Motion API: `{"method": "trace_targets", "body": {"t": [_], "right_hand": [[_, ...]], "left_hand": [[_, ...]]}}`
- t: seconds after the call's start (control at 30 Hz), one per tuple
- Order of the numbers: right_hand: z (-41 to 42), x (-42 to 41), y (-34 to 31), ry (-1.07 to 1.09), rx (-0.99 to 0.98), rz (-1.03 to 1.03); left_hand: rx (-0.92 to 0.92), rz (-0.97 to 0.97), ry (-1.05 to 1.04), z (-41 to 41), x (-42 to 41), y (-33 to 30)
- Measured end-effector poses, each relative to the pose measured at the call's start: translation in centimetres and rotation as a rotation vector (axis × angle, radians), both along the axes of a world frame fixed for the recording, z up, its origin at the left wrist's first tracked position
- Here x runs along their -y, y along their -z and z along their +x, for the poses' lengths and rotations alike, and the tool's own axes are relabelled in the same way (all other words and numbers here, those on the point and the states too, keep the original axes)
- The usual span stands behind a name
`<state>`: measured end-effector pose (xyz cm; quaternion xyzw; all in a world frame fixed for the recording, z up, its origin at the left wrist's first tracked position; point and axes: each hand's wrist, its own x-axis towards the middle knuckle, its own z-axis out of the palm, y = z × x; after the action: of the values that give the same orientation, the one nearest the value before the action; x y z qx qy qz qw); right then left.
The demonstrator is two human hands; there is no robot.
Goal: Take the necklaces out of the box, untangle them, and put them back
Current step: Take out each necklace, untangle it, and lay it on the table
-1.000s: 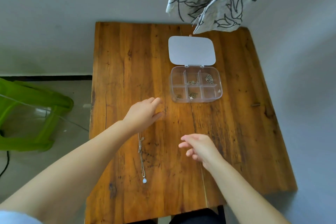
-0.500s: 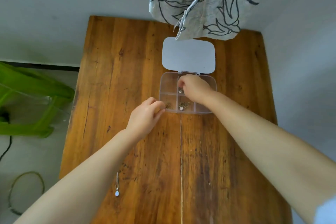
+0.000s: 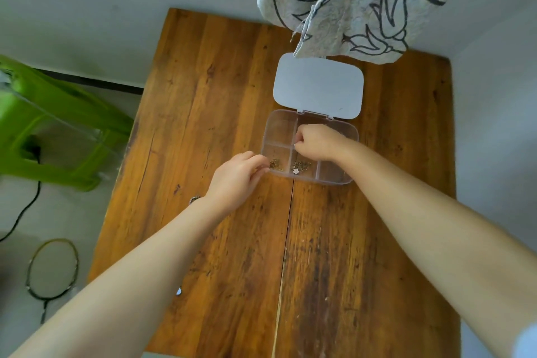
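Wooden table (image 3: 220,113) beside green stool (image 3: 52,125), grey wall (image 3: 87,3).

The right hand (image 3: 316,142) hides the box's (image 3: 279,132) upper middle compartment (any necklace pinched there is too small to tell).

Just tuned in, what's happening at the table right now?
A person is working at a clear compartment box that sits with its lid open on the wooden table. The right hand is closed over the middle compartments, apparently pinching a chain. The left hand steadies the box's near left corner. Tangled chains lie in the front compartments. One necklace lies on the table, mostly hidden under the left forearm.
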<state>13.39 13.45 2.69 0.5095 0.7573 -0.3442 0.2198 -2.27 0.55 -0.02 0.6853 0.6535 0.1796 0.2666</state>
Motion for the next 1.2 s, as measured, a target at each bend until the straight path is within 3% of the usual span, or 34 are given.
{"method": "trace_targets", "body": {"t": [0.17,0.37,0.6,0.77,0.9,1.03,1.2], "right_hand": [[-0.1,0.2,0.0,-0.079,0.011,0.035],[0.4,0.9,0.5,0.120,-0.102,0.056],[0.3,0.9,0.6,0.119,-0.095,0.096],[1.2,1.2,-2.3,0.215,-0.277,0.181],[2.1,2.3,-6.7,0.347,-0.523,0.012],[2.3,3.8,-10.7,0.315,-0.695,-0.202],[1.8,6.3,-13.0,0.488,-0.951,-0.485]], "left_hand": [[-0.015,-0.013,-0.021,0.2,0.1,-0.1],[-0.029,-0.032,-0.017,0.4,0.0,-0.1],[-0.032,-0.043,-0.035,0.6,0.2,-0.3],[-0.030,-0.064,-0.046,0.7,0.1,-0.4],[-0.055,-0.034,-0.093,1.0,0.1,-1.4],[0.321,0.016,-0.085,1.7,-0.4,-4.7],[0.662,-0.146,0.035,1.5,-0.8,-9.4]]}}
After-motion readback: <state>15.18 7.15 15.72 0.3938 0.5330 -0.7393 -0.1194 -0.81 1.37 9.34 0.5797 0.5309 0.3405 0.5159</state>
